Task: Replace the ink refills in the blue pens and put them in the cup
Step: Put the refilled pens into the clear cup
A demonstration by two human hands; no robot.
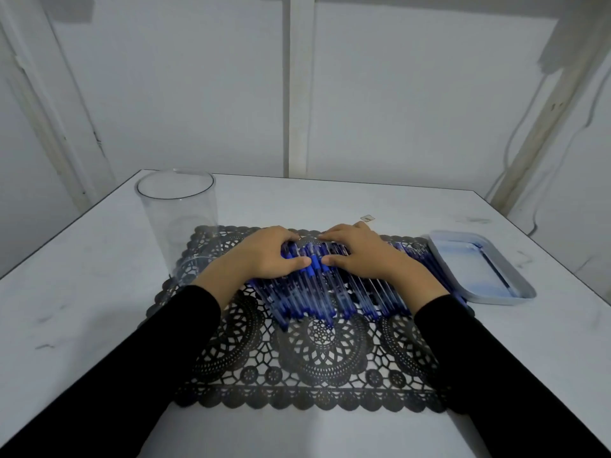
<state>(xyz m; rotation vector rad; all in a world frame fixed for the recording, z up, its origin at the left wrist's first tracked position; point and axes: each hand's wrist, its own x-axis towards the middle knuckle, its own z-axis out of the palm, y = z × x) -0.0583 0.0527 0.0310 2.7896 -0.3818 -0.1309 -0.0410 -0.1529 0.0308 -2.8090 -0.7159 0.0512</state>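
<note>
On the black lace mat (317,358), left hand (264,256) and right hand (360,256) lie spread, fingers loosely bent, pressing the blue pens (304,299).

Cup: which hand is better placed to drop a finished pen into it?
Left, probably. The left hand lies on the pens nearer the cup at the mat's left; the right hand is on the tray side.
</note>
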